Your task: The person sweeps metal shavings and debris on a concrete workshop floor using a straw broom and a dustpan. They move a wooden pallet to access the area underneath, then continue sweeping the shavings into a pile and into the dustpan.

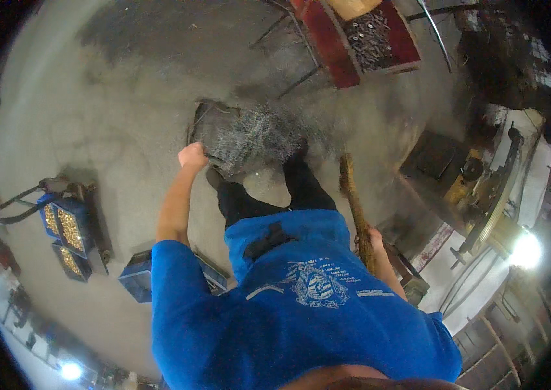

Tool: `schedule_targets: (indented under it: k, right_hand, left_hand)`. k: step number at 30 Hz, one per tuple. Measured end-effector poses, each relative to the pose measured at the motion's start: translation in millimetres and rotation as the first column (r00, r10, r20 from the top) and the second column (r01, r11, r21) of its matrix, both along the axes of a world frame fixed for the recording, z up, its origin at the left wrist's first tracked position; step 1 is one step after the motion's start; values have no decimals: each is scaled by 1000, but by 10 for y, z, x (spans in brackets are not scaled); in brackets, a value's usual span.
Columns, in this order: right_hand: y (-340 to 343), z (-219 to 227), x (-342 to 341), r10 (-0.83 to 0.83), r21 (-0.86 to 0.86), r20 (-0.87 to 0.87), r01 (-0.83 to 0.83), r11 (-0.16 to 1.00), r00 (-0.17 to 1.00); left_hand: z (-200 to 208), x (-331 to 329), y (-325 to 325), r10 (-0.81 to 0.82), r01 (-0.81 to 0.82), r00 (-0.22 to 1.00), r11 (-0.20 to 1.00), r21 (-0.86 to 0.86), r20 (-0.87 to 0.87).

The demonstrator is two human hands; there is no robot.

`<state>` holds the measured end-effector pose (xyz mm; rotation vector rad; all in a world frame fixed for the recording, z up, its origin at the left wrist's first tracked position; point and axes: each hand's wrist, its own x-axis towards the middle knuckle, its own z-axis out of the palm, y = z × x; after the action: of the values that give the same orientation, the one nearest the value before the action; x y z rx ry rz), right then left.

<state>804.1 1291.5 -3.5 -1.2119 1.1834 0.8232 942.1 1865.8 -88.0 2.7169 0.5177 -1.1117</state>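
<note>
My left hand (193,156) is closed at the near left edge of a dark, flat metal pan (213,123) on the floor in front of my feet. A heap of silvery metal shavings (259,133) spreads over the pan's right side and onto the floor, reaching my right foot. On the right, my right hand (374,240) is wrapped round a long, brown, straw-like broom (351,188). The broom stands beside my right leg, apart from the shavings. My right fingers are partly hidden behind it.
Ahead stands a red-sided bin (373,39) of small metal parts on thin legs. Blue boxes of brass-coloured pieces (70,227) sit on a hand cart at left. Another blue box (135,276) is near my left elbow. Machinery (483,214) lines the right side.
</note>
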Motion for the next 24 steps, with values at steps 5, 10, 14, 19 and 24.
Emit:
schedule_targets:
  k: [5,10,14,19,24]
  right_hand:
    - [577,0,-218,-48,-195,-39,40,980,998]
    - [1190,-13,-716,-92,-240,101,114,964,991]
    - [2042,78,-826,-93,-187,78,106,977,993]
    - [1508,-588,-1723,276,-244,179,-229,942,944]
    - [3126,497,-879,579,-343,36,-534,772,814]
  left_hand:
    - [-127,-117,476,-81,91,994,985,-147,78]
    - [-311,-148,597,-104,143,987,923,-357,126]
    - [-129,-144,679,-85,108,993,937,-331,82]
    - [-144,-109,548,-150,159,987,886,-435,55]
    - [-257,-270,831,-47,85,994,897,-433,98]
